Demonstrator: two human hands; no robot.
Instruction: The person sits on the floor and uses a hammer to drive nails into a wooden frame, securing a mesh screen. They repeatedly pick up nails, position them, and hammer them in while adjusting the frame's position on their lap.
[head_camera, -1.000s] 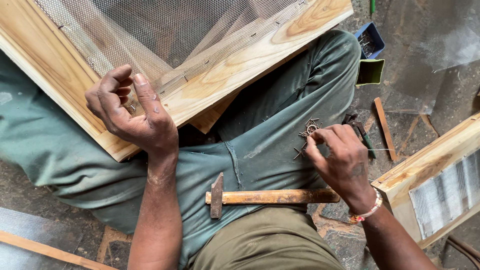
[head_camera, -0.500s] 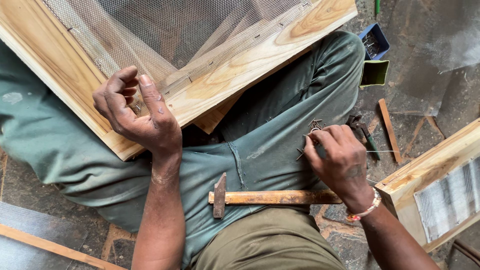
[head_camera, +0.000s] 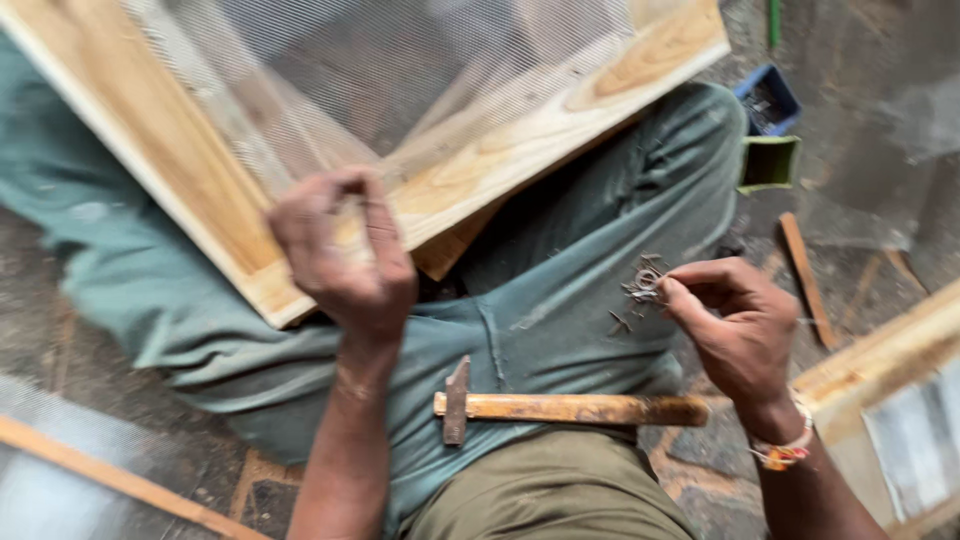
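Here, right hand (head_camera: 742, 335) fingers pinch small nails (head_camera: 643, 284) at tips; left hand (head_camera: 345, 255) fingers curled on wooden frame (head_camera: 215, 215).

I see the wooden frame (head_camera: 190, 170) with mesh (head_camera: 400, 70) lying across my lap. My left hand (head_camera: 345, 255) rests on its near rail; my right hand (head_camera: 735, 325) sits right, at the nails (head_camera: 645, 285). The hammer (head_camera: 570, 407) lies on my thigh between them.
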